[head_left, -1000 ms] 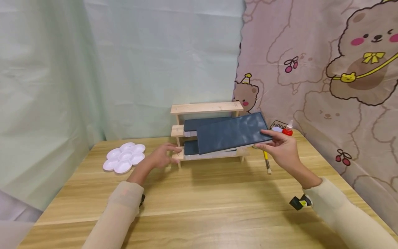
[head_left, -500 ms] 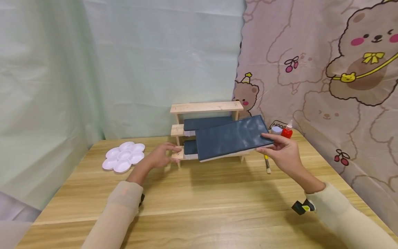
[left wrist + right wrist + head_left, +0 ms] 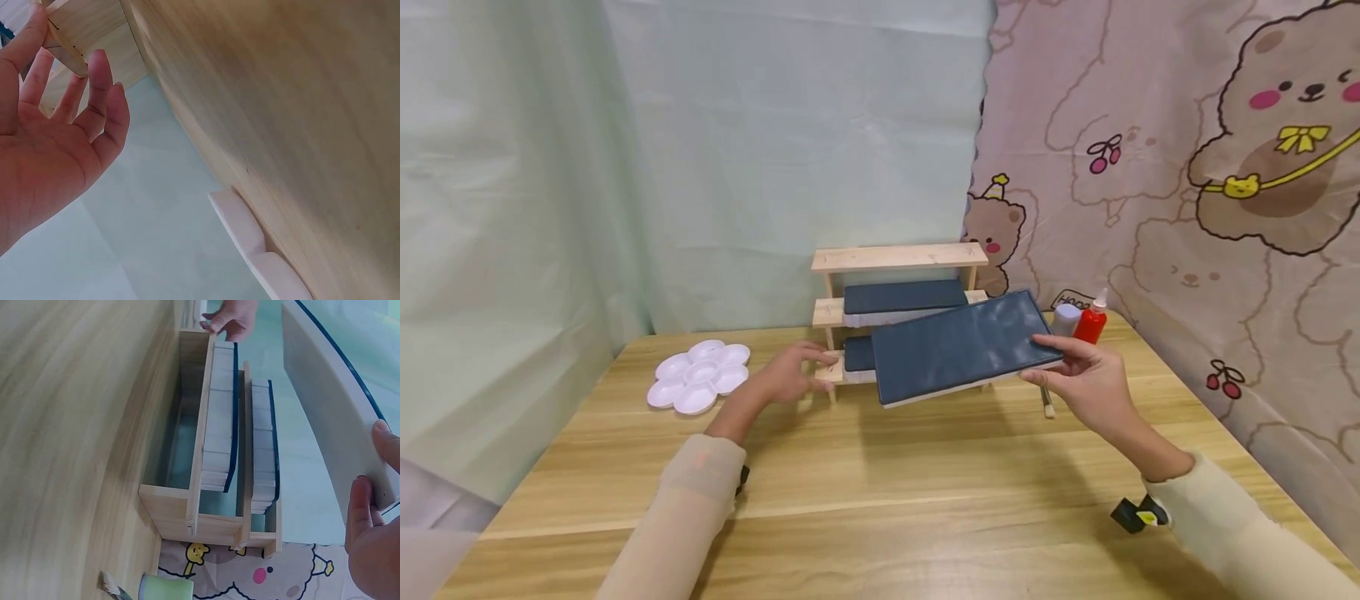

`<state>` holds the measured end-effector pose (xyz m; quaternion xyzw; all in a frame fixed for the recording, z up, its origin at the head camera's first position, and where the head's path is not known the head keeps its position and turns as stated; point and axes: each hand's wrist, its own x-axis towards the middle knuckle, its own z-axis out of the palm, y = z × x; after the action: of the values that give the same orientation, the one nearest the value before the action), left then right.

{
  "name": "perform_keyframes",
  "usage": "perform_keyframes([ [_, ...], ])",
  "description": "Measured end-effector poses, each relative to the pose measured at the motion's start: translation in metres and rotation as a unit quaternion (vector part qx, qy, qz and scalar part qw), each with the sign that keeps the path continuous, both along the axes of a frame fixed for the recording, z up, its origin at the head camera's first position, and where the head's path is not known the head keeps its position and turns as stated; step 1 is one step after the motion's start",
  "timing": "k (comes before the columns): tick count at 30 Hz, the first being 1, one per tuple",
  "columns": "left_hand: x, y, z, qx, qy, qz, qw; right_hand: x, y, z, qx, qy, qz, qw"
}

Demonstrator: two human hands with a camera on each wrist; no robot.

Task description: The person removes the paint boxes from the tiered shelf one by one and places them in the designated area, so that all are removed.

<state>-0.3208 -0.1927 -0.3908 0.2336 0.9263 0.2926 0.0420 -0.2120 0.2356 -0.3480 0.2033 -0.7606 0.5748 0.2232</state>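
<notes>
My right hand [image 3: 1086, 371] pinches the right end of a flat, dark-blue-topped box [image 3: 962, 346], thumb on one face and fingers on the other. In the right wrist view the box's underside [image 3: 331, 406] is plain white. It is held tilted, in front of a small three-tier wooden rack [image 3: 898, 257] and hides part of it. My left hand [image 3: 790, 372] holds the left end of the rack's lowest shelf between thumb and fingers. One blue-topped box with white ribbed sides sits on the middle shelf [image 3: 906, 298], and another on the lowest [image 3: 219, 419].
A white flower-shaped palette [image 3: 700, 377] lies on the table [image 3: 850, 517] at the left. Behind my right hand stand a red bottle [image 3: 1090, 323] with a clear nozzle and a pale jar [image 3: 1065, 318]. A paintbrush [image 3: 1048, 404] lies right of the rack. Curtains hang behind.
My right hand has brought the held box lower and toward me, so more of the middle-shelf box shows. The left hand has stayed at the rack's lowest shelf.
</notes>
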Motion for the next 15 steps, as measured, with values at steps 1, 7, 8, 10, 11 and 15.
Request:
perform_keyframes([
  [1, -0.0001, 0.0001, 0.0001, -0.001, 0.002, -0.001, 1.0, 0.0003, 0.0003, -0.0011, -0.001, 0.0, 0.004, 1.0],
  [7, 0.0011, -0.0006, 0.0009, -0.002, -0.002, 0.002, 1.0, 0.0043, 0.003, -0.006, 0.007, 0.003, 0.02, 1.0],
  [8, 0.0015, -0.0007, 0.0009, -0.001, -0.005, 0.004, 1.0, 0.0051, 0.0034, -0.0065, 0.008, 0.001, 0.019, 1.0],
  [10, 0.0019, -0.0008, 0.0013, 0.0, -0.006, 0.006, 1.0, 0.0067, 0.004, -0.0073, 0.008, -0.004, 0.018, 1.0],
  [11, 0.002, -0.0007, 0.0015, -0.001, -0.006, 0.006, 1.0, 0.0074, 0.0044, -0.0077, 0.009, -0.005, 0.017, 1.0],
  [15, 0.0027, -0.0005, 0.0031, -0.002, -0.008, 0.007, 0.9999, 0.0101, 0.006, -0.0091, 0.02, -0.006, 0.004, 1.0],
])
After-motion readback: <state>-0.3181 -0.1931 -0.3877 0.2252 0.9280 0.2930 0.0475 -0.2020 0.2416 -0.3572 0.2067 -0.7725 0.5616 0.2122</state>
